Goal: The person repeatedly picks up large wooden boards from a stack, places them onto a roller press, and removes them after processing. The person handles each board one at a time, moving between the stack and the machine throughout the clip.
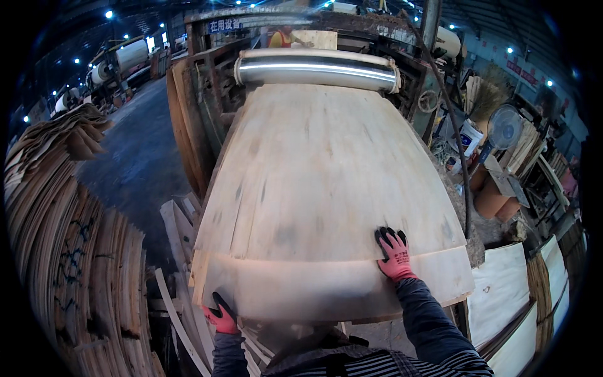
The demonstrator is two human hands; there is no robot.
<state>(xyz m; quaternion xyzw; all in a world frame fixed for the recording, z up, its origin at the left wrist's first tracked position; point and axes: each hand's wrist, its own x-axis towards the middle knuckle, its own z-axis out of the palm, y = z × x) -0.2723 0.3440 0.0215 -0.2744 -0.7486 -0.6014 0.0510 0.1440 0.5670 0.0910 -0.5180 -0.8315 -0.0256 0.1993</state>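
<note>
A broad stack of pale wood veneer fills the middle, running from the metal roller toward me. Across its near end lies a smoother veneer sheet, whose far edge overlaps the streaked wood. My right hand, in a pink glove with black fingertips, is flat on the wood at that edge, fingers spread. My left hand, gloved alike, is at the near left corner of the veneer sheet, its fingers bent around the edge. The underside of that grip is hidden.
Tall veneer piles stand at left, beside loose strips. A fan, a white bucket and brown drums are at right. White sheets lean lower right. Another person is behind the roller.
</note>
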